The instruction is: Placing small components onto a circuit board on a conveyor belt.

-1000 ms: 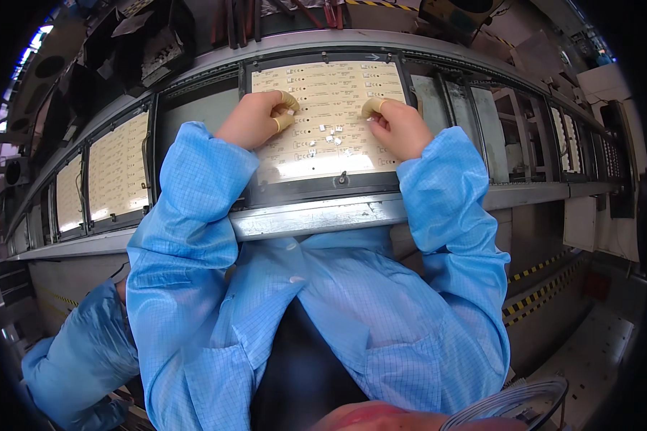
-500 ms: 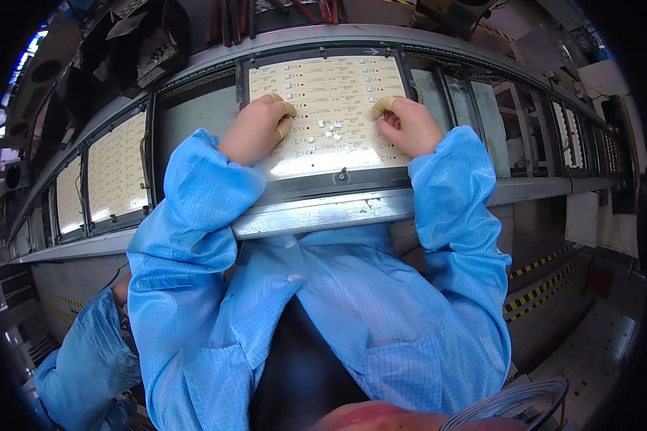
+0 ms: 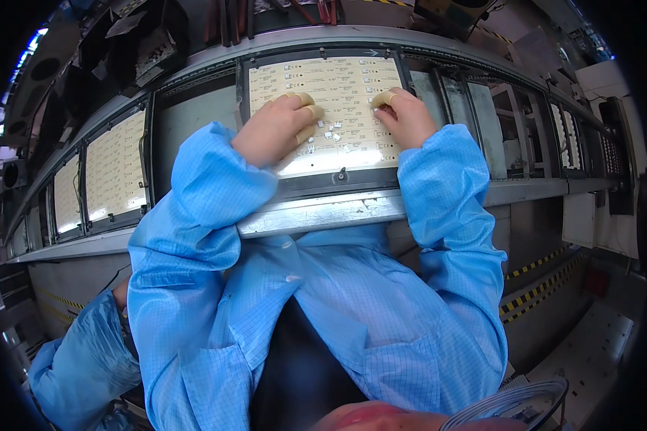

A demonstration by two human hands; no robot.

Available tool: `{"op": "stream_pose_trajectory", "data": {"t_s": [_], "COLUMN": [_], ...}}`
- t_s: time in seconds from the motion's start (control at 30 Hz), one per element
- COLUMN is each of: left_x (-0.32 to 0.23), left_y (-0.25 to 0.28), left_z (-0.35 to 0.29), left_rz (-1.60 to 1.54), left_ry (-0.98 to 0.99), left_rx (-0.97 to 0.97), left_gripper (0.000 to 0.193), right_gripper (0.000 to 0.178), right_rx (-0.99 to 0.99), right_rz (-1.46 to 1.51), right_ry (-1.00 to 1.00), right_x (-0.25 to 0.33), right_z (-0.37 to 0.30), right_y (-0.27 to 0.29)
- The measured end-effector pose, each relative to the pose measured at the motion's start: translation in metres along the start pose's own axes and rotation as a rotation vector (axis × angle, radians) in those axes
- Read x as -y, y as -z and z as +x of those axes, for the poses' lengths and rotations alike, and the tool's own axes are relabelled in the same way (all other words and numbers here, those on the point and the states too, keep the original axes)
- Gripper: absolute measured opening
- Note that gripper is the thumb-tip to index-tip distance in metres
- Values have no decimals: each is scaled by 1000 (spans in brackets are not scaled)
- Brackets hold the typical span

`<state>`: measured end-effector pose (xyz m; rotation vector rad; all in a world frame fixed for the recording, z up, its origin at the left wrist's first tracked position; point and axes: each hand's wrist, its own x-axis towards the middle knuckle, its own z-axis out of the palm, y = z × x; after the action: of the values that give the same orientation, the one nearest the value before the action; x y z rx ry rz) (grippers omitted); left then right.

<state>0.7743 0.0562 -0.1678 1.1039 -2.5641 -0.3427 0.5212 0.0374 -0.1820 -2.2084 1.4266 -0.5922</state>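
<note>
A cream-coloured panel of printed circuit boards [image 3: 341,154] lies in a black frame [image 3: 311,188] before me. Several small loose white connectors [image 3: 328,134] are scattered on its middle, and others sit in columns farther up. My left hand [image 3: 284,123], with cream finger cots, is curled over the panel's left part, its fingertips beside the loose connectors; whatever they pinch is hidden. Near the right column my right hand [image 3: 405,119], also in finger cots, has thumb and forefinger pinched at the panel, a tiny white connector [image 3: 377,110] showing at the tips.
The frame sits on a conveyor line with a metal front rail [image 3: 322,215]. More framed panels [image 3: 115,167] stand along the line to the left. Dark bins [image 3: 154,43] are at the back left. Another person's blue sleeve [image 3: 86,359] shows at the lower left.
My left hand has moved right from the left column toward the loose connectors. My right hand has shifted slightly, staying by the right column.
</note>
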Motion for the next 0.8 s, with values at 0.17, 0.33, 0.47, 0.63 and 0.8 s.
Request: {"op": "stream_pose_trajectory", "data": {"t_s": [0.17,0.33,0.47,0.63,0.8], "left_x": [6,1,-4,-2,3], "left_y": [-10,-5,0,9,12], "left_z": [10,11,5,-6,-14], "left_rz": [-83,-36,14,-75,-165], "left_ry": [-74,-17,87,191,291], "left_rx": [62,127,85,-11,25], "left_gripper": [23,21,18,18,18], "right_gripper": [13,14,17,19,18], "right_rx": [-38,39,36,104,146], "right_rz": [-96,-228,-321,-116,-103], "right_ry": [45,135,128,271,244], "right_x": [1,2,19,36,36], "right_z": [0,3,2,0,3], "right_y": [-5,-6,-2,-16,-24]}}
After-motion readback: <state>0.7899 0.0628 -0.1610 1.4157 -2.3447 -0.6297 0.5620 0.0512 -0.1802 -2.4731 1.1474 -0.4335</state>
